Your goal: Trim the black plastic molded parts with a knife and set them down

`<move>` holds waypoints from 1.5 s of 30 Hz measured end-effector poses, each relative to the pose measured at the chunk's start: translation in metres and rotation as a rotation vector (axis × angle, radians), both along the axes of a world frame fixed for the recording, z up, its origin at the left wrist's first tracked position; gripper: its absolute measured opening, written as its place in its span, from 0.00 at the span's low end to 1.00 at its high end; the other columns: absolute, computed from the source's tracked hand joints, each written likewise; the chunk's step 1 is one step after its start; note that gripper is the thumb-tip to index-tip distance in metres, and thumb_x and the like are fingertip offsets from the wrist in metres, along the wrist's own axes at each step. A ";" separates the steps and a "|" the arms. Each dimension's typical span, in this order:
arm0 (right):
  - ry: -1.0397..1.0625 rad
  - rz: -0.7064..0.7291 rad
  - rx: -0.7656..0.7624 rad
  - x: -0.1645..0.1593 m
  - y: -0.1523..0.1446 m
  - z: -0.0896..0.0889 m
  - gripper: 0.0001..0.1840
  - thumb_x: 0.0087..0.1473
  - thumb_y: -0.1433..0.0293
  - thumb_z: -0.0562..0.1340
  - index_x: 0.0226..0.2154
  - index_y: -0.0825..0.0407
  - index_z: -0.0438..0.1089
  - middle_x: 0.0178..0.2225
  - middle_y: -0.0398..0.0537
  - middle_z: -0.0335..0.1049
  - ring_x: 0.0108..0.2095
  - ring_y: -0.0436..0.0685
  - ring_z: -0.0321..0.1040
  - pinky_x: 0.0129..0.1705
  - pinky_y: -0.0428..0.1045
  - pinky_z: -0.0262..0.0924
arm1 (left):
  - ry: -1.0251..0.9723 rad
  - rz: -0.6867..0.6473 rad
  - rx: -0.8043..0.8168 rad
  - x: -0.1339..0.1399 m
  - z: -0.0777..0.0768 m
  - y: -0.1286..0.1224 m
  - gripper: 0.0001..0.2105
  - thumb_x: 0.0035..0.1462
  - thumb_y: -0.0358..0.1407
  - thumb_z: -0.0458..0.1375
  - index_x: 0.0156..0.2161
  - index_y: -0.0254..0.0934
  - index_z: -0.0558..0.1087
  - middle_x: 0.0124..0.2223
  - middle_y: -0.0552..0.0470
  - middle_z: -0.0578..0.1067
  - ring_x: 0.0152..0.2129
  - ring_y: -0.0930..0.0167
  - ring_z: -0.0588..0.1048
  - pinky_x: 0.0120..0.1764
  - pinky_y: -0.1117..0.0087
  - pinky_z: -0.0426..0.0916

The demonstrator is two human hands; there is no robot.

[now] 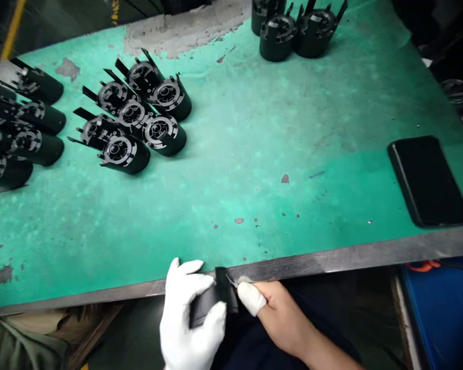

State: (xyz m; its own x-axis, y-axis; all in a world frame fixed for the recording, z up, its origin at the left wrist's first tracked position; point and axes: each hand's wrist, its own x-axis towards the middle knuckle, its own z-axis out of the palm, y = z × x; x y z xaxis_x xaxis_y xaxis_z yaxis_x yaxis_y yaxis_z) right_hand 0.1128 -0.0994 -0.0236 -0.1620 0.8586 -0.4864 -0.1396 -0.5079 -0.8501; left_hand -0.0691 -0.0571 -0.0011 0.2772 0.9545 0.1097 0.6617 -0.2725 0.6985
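Nearest the camera, just below the dark metal front edge of the worn green work table point(231, 154), the left hand point(191, 318), in a white glove, is clenched around a black cylindrical plastic part point(210, 303), gripping it from the side. The right hand point(281, 318), bare except for a white fingertip cover, pinches a small thin blade point(231, 280) against the upper end of that part; the blade is too small to make out in detail. The part sits between the two hands, off the table and close to its front edge. On the table, toward its right side, a black flat phone point(428, 180) lies face up near the front edge. Farther back and to the left, a cluster of similar black cylindrical parts with ringed grey ends and projecting tabs point(135, 118) lies on its sides, and a second row of the same parts point(19, 128) lies at the table's left edge. At the table's far edge, a few more black cylinders point(293, 31) stand upright beside a patch of bare grey, where the green coating has worn away.
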 end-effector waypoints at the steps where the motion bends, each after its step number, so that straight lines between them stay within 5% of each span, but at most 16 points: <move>1: -0.001 -0.023 0.011 0.000 -0.003 0.000 0.23 0.68 0.57 0.53 0.24 0.50 0.64 0.27 0.42 0.60 0.31 0.54 0.58 0.36 0.50 0.57 | 0.005 0.006 0.004 0.000 0.000 0.000 0.13 0.56 0.31 0.61 0.47 0.44 0.70 0.47 0.50 0.73 0.51 0.59 0.73 0.68 0.38 0.48; 6: -0.033 -0.066 0.089 -0.003 -0.024 -0.002 0.16 0.64 0.58 0.59 0.45 0.50 0.74 0.23 0.38 0.61 0.26 0.52 0.58 0.31 0.48 0.57 | 0.030 0.010 0.017 0.001 -0.001 0.000 0.12 0.59 0.30 0.59 0.47 0.44 0.69 0.48 0.50 0.73 0.53 0.61 0.72 0.68 0.39 0.49; 10: -0.033 -0.046 0.213 -0.010 -0.024 -0.004 0.33 0.57 0.63 0.67 0.63 0.47 0.63 0.25 0.36 0.61 0.25 0.49 0.56 0.29 0.46 0.55 | 0.035 0.063 0.045 0.006 0.002 -0.007 0.09 0.61 0.33 0.59 0.47 0.44 0.70 0.51 0.50 0.73 0.53 0.62 0.72 0.68 0.39 0.51; 14: -0.078 -0.091 0.309 -0.010 -0.019 0.002 0.22 0.60 0.66 0.62 0.56 0.49 0.72 0.30 0.42 0.66 0.28 0.51 0.59 0.32 0.47 0.58 | 0.033 0.090 -0.053 0.001 0.021 -0.021 0.13 0.63 0.42 0.59 0.52 0.47 0.70 0.54 0.49 0.74 0.57 0.58 0.71 0.67 0.39 0.55; 17: 0.031 -0.122 0.282 -0.003 -0.016 0.013 0.18 0.62 0.64 0.61 0.53 0.50 0.73 0.30 0.44 0.68 0.29 0.53 0.62 0.35 0.49 0.61 | -0.118 -0.025 -0.161 -0.013 0.043 -0.024 0.29 0.61 0.57 0.55 0.63 0.50 0.63 0.64 0.45 0.68 0.62 0.52 0.67 0.63 0.42 0.65; 20: 0.251 -0.063 0.214 -0.004 -0.012 0.021 0.14 0.59 0.64 0.63 0.47 0.50 0.75 0.29 0.43 0.68 0.29 0.52 0.61 0.35 0.48 0.61 | -0.206 -0.075 -0.278 -0.023 0.061 -0.022 0.46 0.48 0.67 0.59 0.68 0.51 0.56 0.70 0.43 0.59 0.65 0.45 0.61 0.61 0.43 0.67; 24: 0.510 0.038 0.000 -0.024 -0.010 0.019 0.09 0.55 0.66 0.65 0.39 0.52 0.72 0.22 0.36 0.57 0.20 0.46 0.48 0.21 0.43 0.46 | -0.247 -0.159 -0.535 -0.017 0.066 -0.019 0.51 0.43 0.51 0.73 0.69 0.55 0.53 0.64 0.43 0.69 0.57 0.46 0.73 0.52 0.47 0.77; 27: 0.427 -0.052 -0.121 -0.030 -0.016 0.013 0.12 0.57 0.61 0.65 0.36 0.49 0.64 0.22 0.34 0.54 0.20 0.46 0.46 0.20 0.44 0.43 | -0.189 -0.122 -0.388 -0.006 0.060 -0.020 0.43 0.49 0.35 0.70 0.67 0.54 0.56 0.61 0.46 0.72 0.54 0.53 0.76 0.50 0.53 0.79; 30: 0.281 -0.100 -0.130 -0.019 -0.029 0.009 0.19 0.62 0.51 0.60 0.34 0.49 0.61 0.24 0.36 0.54 0.23 0.47 0.47 0.24 0.45 0.46 | 0.043 0.067 -0.039 0.001 0.048 -0.020 0.37 0.53 0.35 0.67 0.66 0.46 0.58 0.62 0.42 0.68 0.58 0.53 0.72 0.56 0.48 0.74; 33: 0.260 -0.093 -0.149 -0.002 -0.041 0.004 0.27 0.67 0.46 0.49 0.43 0.50 0.68 0.29 0.41 0.60 0.26 0.49 0.50 0.28 0.47 0.49 | 0.349 0.096 0.180 0.007 0.031 -0.023 0.30 0.54 0.35 0.66 0.62 0.43 0.65 0.58 0.40 0.69 0.56 0.53 0.71 0.56 0.45 0.71; 38: 0.154 -0.030 -0.117 0.006 -0.038 -0.005 0.21 0.67 0.55 0.54 0.47 0.51 0.75 0.28 0.42 0.64 0.28 0.52 0.55 0.33 0.49 0.53 | 0.362 0.090 0.340 0.021 0.006 -0.030 0.25 0.53 0.32 0.67 0.56 0.34 0.70 0.51 0.38 0.71 0.51 0.54 0.72 0.53 0.50 0.72; 45: 0.109 0.068 -0.031 0.007 -0.014 -0.004 0.15 0.63 0.64 0.58 0.39 0.48 0.81 0.29 0.43 0.74 0.31 0.55 0.66 0.34 0.49 0.58 | 0.247 0.078 0.338 0.025 0.004 -0.025 0.23 0.49 0.26 0.69 0.51 0.32 0.73 0.46 0.39 0.75 0.48 0.53 0.75 0.50 0.47 0.73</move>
